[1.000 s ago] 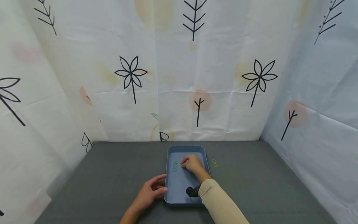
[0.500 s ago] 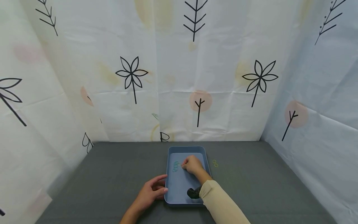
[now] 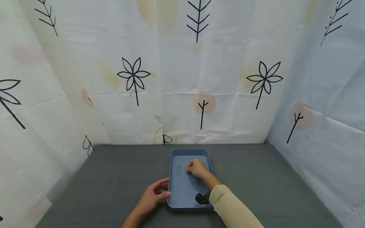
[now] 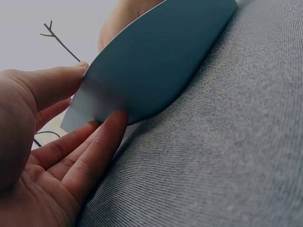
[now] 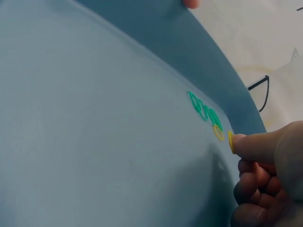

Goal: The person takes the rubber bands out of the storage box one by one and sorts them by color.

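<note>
In the head view, my right hand (image 3: 196, 167) is over the blue tray (image 3: 185, 193), pinching a small yellow rubber band (image 5: 231, 142) between thumb and fingertips, close above or on the tray floor. Just left of it lies another yellow rubber band (image 5: 218, 132), beside several overlapping green rubber bands (image 5: 204, 109) in a row near the tray's left wall. My left hand (image 3: 155, 194) rests against the outside of that wall. From the left wrist view, its thumb touches the rim and its fairly straight fingers touch the outer side near the cloth.
Two yellow rubber bands (image 3: 219, 166) lie on the grey cloth (image 3: 256, 190) right of the tray. A black strap-like device (image 3: 202, 198) is on my right wrist, above the tray's near end. A patterned white curtain (image 3: 176, 69) stands behind and at both sides.
My right hand has shifted slightly nearer, its forearm swinging to the right. The yellow band beside the green ones now shows more clearly apart from my fingers. The left hand stays in place.
</note>
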A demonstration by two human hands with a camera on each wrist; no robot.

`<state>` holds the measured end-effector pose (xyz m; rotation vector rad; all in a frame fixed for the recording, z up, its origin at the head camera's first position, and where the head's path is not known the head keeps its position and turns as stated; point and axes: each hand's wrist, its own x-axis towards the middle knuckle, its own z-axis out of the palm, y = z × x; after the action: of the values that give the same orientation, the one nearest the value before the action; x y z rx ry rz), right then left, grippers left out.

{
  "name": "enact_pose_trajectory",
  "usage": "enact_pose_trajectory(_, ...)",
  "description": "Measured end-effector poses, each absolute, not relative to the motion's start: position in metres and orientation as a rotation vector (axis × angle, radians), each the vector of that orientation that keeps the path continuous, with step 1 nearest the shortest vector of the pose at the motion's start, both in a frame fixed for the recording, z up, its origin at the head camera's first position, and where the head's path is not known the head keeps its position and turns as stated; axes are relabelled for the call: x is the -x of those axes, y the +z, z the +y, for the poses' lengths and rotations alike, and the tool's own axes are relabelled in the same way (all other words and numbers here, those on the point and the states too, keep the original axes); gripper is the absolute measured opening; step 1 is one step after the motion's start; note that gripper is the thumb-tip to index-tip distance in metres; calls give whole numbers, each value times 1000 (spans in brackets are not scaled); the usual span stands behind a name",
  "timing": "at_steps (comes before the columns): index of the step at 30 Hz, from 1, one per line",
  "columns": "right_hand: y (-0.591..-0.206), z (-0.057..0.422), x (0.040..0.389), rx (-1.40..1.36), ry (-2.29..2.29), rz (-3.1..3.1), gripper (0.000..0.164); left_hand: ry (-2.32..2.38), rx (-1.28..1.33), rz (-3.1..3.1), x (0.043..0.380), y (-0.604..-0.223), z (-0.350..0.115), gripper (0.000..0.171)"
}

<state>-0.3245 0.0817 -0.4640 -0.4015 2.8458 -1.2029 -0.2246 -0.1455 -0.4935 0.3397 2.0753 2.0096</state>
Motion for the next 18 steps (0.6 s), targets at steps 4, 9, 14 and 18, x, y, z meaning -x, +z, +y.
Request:
enact_pose_trajectory(4, -460, 86, 321, 470, -1249, 2834, 6, 2010, -341, 2076, 224, -493, -146, 59)
enact_pose_trajectory(9, -456, 94, 316, 558, -1297, 2781, 6, 2008, -334, 2076, 224, -493, -146, 59)
enact_pose_trajectory(14, -449, 103, 313, 640, -1310, 2744, 5, 2017, -332, 2071, 225, -494, -146, 59)
enact_pose_trajectory(18, -444, 110, 310, 639, -1322, 2760, 5, 2017, -336, 2072, 225, -495, -146, 59)
